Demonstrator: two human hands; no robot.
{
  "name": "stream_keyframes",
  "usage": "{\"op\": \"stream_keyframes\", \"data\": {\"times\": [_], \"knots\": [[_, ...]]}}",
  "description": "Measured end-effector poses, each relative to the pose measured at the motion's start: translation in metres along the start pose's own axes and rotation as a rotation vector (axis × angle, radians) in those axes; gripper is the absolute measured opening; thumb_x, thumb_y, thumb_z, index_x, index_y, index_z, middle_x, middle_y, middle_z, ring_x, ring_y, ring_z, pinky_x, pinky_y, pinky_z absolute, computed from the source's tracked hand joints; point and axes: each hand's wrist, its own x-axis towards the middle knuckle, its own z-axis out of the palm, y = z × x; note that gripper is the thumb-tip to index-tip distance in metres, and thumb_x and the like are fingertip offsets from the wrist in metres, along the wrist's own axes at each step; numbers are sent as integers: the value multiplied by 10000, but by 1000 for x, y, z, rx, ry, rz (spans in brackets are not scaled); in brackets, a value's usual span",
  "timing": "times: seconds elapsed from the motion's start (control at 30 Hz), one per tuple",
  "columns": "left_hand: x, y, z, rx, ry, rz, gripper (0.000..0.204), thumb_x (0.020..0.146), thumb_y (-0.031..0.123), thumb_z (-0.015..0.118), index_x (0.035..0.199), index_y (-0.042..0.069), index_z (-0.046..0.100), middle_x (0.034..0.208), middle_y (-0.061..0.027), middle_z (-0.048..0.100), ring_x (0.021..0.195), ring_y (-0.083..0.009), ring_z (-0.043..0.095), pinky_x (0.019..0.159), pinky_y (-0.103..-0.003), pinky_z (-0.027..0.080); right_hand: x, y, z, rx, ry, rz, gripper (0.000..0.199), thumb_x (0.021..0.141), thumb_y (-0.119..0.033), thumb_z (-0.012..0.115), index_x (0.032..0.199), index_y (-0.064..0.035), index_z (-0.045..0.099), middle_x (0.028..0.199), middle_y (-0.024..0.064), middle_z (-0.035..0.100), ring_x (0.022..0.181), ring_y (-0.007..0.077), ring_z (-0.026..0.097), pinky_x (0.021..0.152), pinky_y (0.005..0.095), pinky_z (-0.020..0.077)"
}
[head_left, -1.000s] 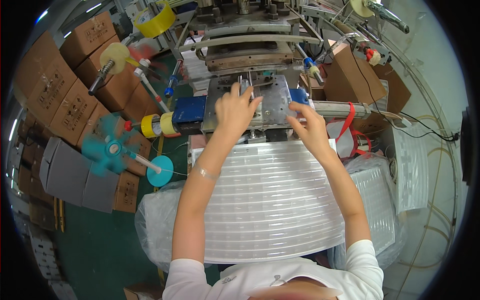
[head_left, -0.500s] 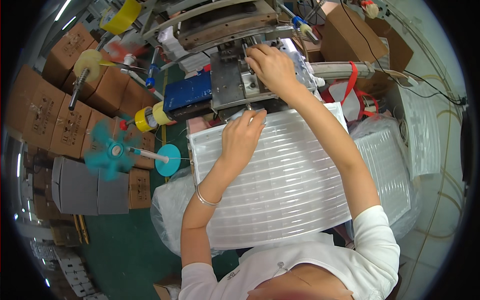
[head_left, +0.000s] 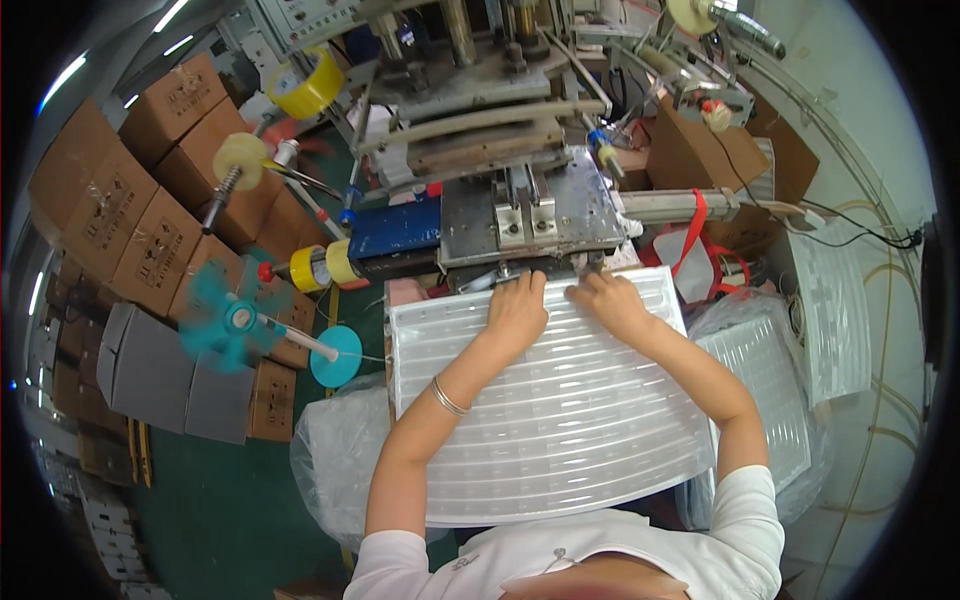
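A white ribbed plastic tray (head_left: 560, 420) lies before me, up against a press machine. At its far edge my left hand (head_left: 517, 312) is closed, fingers together and tips out of sight, beside a short metal rod at the machine's front. A little to the right, my right hand (head_left: 612, 305) bends its fingers over the same edge, close to a dark part under the machine's plate; what it pinches, if anything, is too small to name. Just beyond both hands is the steel bed plate (head_left: 470, 225), carrying a two-block metal fixture (head_left: 525, 218).
The press head (head_left: 490, 150) hangs over the bed. A blue box-shaped unit (head_left: 397, 230) juts out left, near yellow tape (head_left: 308, 268). A turquoise fan (head_left: 240, 318) stands left, with stacked cartons (head_left: 155, 250) behind. Another ribbed tray (head_left: 765, 390) in plastic wrap lies right.
My right hand has come back from the fixture on the bed plate to the tray's far edge. My left hand stays near the machine's front. The view has shifted, showing more of the press.
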Motion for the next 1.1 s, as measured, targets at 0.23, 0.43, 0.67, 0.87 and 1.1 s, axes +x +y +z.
{"op": "stream_keyframes", "data": {"times": [0.23, 0.43, 0.67, 0.87, 1.1], "knots": [[19, 23, 20, -116, 146, 121, 134, 758, -11, 520, 886, 20, 499, 873, -130, 509, 837, -313, 551, 733, -414, 454, 13, 0, -48, 292, 101, 241, 213, 717, -21, 573, 918, -92, 577, 880, 106, 550, 782, 311, 589, 666, 385, 500], [14, 24, 29, -67, 239, 287, 198, 723, 77, 651, 919, 90, 624, 864, -45, 598, 839, -227, 555, 736, -353, 414, 11, 3, -70, 556, 254, 385, 200, 775, -38, 580, 973, -43, 552, 960, 136, 565, 818, 318, 592, 673, 383, 501], [17, 17, 37, -28, 94, 77, 188, 728, 141, 681, 911, 100, 662, 895, -29, 604, 867, -214, 549, 761, -359, 380, 25, -9, -73, 678, 198, 374, 144, 850, -60, 576, 983, -17, 544, 973, 135, 608, 872, 281, 612, 677, 331, 510], [-2, -1, 13, -46, 180, 13, 244, 779, 228, 664, 993, 112, 670, 976, -12, 600, 956, -204, 519, 812, -364, 354, 20, 2, -64, 722, 213, 423, 138, 852, -66, 582, 974, -9, 553, 953, 132, 620, 837, 275, 612, 679, 326, 501], [-21, -20, -51, -189, 459, -19, 229, 805, 165, 633, 1018, 81, 643, 986, -54, 626, 902, -237, 563, 792, -376, 375, 19, 22, -78, 747, 320, 451, 225, 818, -65, 611, 1041, -35, 595, 1063, 90, 595, 913, 210, 572, 735, 278, 499]]}}
